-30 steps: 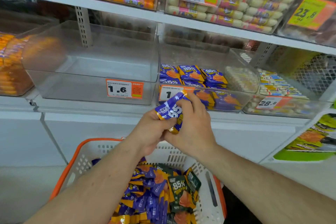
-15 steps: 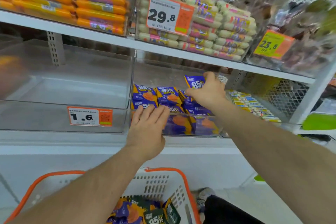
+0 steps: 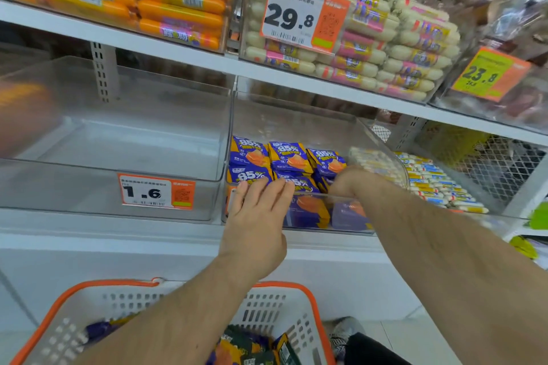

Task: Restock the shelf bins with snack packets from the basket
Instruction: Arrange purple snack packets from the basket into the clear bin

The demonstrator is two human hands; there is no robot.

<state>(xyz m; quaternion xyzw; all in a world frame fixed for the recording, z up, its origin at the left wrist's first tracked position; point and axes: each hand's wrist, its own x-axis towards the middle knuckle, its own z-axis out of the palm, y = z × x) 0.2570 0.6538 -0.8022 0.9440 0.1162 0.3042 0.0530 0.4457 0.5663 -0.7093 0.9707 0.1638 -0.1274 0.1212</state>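
Snack packets point(image 3: 284, 163) in clear bin point(image 3: 296, 121), flat-fingered left hand point(image 3: 255, 216) on its rim, right hand's point(image 3: 345, 184) grip unclear

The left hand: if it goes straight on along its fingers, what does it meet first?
Probably the purple packets at the front of the clear bin; the left hand already reaches its front rim, though depth is unclear.

Clear plastic bin point(image 3: 382, 139), glossy packets point(image 3: 292, 157)
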